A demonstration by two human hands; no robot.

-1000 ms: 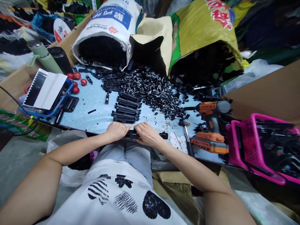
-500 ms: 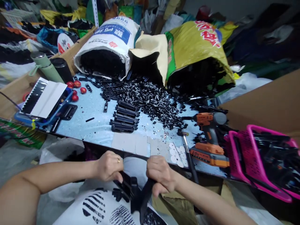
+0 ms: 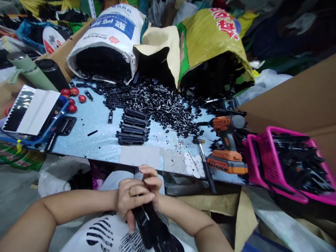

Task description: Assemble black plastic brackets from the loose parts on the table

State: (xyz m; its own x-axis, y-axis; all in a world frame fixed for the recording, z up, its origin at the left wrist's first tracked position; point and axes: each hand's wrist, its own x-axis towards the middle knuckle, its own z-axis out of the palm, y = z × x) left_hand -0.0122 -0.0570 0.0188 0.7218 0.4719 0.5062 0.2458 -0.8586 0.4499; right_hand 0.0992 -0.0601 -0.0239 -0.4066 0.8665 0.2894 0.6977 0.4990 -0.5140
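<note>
"Just off the near edge of the worktop (image 3: 78,140), what is that black piece (image 3: 148,227)?"

"Hard to say. It sits before the printed shirt (image 3: 99,234), its top covered by fingers, its lower end dark and running to the bottom of the view."

"Who has it?"

"The left hand (image 3: 127,197) is closed round the upper end, thumb pointing down beside it."

"And the right hand (image 3: 152,182)?"

"Partly behind the left, fingers bent above. Its palm is hidden, so I can't tell how it grips."

"Anything else unclear?"

"The heap of small bits (image 3: 162,105) is too crowded to sort by eye. Behind it, the white sack (image 3: 102,35) is dark inside. Far right, the pink basket (image 3: 271,164) is cut off."
</note>
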